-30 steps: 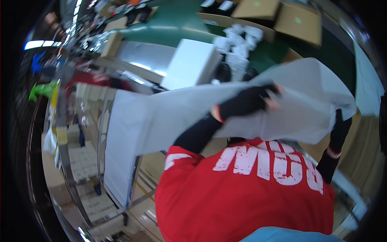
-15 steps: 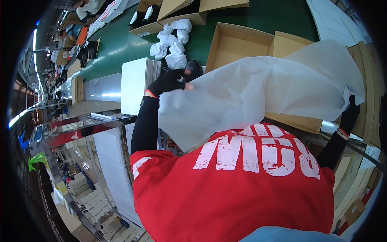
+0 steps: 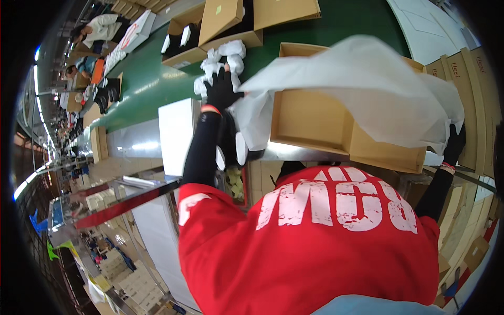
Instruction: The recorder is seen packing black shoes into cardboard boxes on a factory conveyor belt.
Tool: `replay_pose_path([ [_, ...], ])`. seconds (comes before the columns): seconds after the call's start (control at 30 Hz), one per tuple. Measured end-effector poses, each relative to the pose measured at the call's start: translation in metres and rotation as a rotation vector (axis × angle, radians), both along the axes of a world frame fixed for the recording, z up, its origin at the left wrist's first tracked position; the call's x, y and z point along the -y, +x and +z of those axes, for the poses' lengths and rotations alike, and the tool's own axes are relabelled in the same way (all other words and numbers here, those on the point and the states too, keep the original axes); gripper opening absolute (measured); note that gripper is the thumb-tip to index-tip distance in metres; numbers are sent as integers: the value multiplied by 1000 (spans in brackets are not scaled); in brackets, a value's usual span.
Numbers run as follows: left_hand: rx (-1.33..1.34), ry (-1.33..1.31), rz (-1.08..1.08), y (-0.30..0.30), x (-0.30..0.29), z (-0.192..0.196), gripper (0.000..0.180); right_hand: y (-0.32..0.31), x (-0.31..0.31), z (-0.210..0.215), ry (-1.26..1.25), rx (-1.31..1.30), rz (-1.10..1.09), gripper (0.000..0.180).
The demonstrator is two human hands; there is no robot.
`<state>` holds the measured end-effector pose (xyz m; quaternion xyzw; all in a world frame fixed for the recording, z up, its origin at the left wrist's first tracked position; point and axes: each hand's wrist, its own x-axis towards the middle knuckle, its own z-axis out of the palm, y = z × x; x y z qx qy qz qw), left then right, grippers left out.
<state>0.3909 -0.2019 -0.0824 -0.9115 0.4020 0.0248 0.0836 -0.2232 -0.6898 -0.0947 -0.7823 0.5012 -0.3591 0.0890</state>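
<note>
White sheet point(image 3: 367, 89) | left hand point(image 3: 221, 90) fingers pinching it, arm outstretched | right hand point(image 3: 454, 143) fingers gripping it

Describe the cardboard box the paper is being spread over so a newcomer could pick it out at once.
On the green conveyor belt, find the large white paper sheet held between two black-gloved hands. The open box lies directly under it, nearest the person. Unlike the boxes farther along, it shows a bare brown bottom.

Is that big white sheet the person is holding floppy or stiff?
Probably floppy: the white sheet sags and folds between the left hand and the right hand. It looks thin and light, since it billows above the open cardboard box. It may tear easily, though that is hard to tell.
</note>
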Motion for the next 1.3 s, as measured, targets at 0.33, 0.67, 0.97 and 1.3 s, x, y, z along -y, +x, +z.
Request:
replay_pose_path([
  [0.33,-948,-626,45,1,-61,54,48,-53,-18,77,-303,-306,-224,59],
  [0.67,-639,-122,-121,128,-40,48,48,-14,-18,55,-287,-429,-51,48],
  [0.97,-917,-343,94,108,-72,-27,49,79,-83,143,-208,-297,328,70],
  [1.3,-229,-803,-246,33,-50,88,17,276,-76,72,668,-481,1003,70],
])
